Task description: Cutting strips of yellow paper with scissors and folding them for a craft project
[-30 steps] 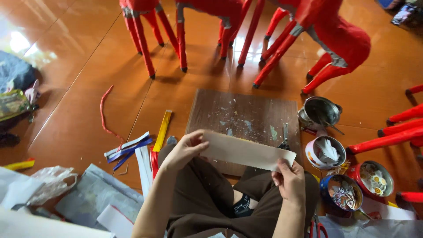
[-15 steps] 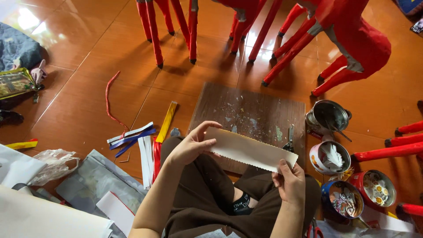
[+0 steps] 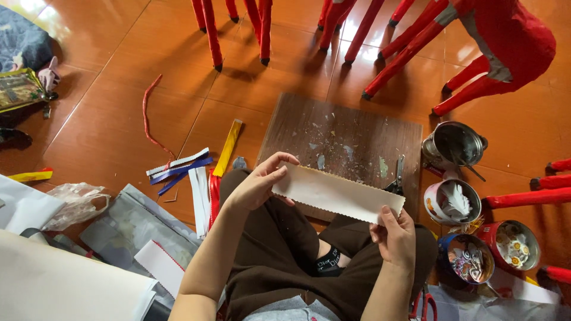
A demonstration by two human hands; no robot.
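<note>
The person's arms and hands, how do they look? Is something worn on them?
Both forearms are bare up to the picture's lower edge: no sleeves show. The left hand and the right hand wear no gloves, and I see no ring, watch or bracelet. The nails are short and look unpainted. Both arms are slim.

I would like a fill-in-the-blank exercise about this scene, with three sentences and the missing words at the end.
1. Both hands, left hand and right hand, hold one long ____ paper strip.
2. The scissors lie on the wooden ____.
3. The figures' legs standing on the floor are coloured ____.

Missing words: white; board; red
</note>
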